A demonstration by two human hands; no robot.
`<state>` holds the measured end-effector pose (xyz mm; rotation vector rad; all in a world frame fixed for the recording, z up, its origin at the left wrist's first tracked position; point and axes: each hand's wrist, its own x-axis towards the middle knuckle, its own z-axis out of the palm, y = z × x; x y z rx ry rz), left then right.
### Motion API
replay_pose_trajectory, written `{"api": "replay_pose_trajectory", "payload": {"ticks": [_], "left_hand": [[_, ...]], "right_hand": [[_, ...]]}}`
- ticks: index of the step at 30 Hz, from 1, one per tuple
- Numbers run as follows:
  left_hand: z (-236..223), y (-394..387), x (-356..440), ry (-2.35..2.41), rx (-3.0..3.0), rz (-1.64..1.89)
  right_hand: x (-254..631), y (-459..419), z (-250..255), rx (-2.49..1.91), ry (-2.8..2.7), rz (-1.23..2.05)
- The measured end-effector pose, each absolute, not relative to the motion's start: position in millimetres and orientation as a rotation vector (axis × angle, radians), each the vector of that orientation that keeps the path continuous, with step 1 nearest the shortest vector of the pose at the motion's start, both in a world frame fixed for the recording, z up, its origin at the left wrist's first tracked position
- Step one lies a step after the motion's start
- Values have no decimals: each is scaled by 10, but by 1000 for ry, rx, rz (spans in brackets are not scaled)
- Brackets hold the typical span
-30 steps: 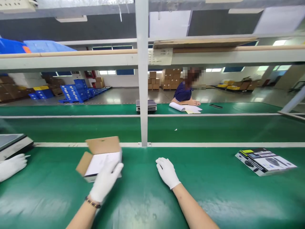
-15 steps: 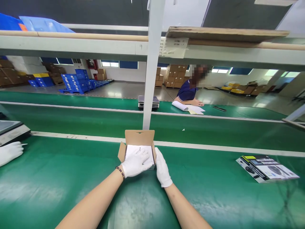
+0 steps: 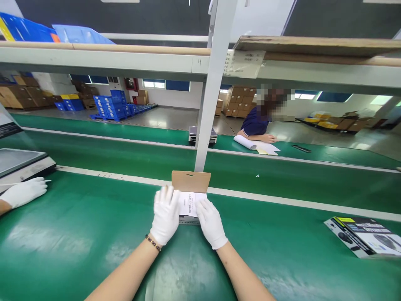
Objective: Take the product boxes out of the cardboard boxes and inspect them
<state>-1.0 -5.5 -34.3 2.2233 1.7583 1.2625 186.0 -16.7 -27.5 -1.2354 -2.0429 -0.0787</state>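
Note:
A small cardboard box (image 3: 191, 182) stands before me on the green work surface, its brown lid raised at the back. A white printed booklet (image 3: 187, 204) lies in the top of the box, partly covered by my hands. My left hand (image 3: 165, 214), in a white glove, lies along the left side of the box, fingers stretched out and hiding the side flap. My gloved right hand (image 3: 210, 222) rests over the right edge, its fingertips flat on the booklet's right part. Neither hand visibly grips anything.
A printed retail box (image 3: 366, 236) lies to the right. At the left, another person's gloved hand (image 3: 26, 192) is beside a flat-topped device (image 3: 23, 165). A metal post (image 3: 216, 83) rises behind the box. Across the line a person (image 3: 257, 121) leans near papers (image 3: 257, 145).
My left hand has moved off the booklet to the box's left side. My right hand has shifted from the right side onto the booklet's edge. The view has turned slightly left.

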Motion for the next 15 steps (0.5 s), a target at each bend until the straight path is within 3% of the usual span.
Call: {"api": "replay_pose_trajectory", "payload": {"ticks": [3,5,15], "left_hand": [[-443,-144,-129,2003,1718,1355],[-440,-154,-130,1927,1611,1284],[190,98,83,786,2762,619]], "right_hand": [[1847,-166,-278,-1213,-2020,-64],[1853,-158,-298,-1207,-2015,-51],[1959,-131,-344,-1259,-2010,-79]]}}
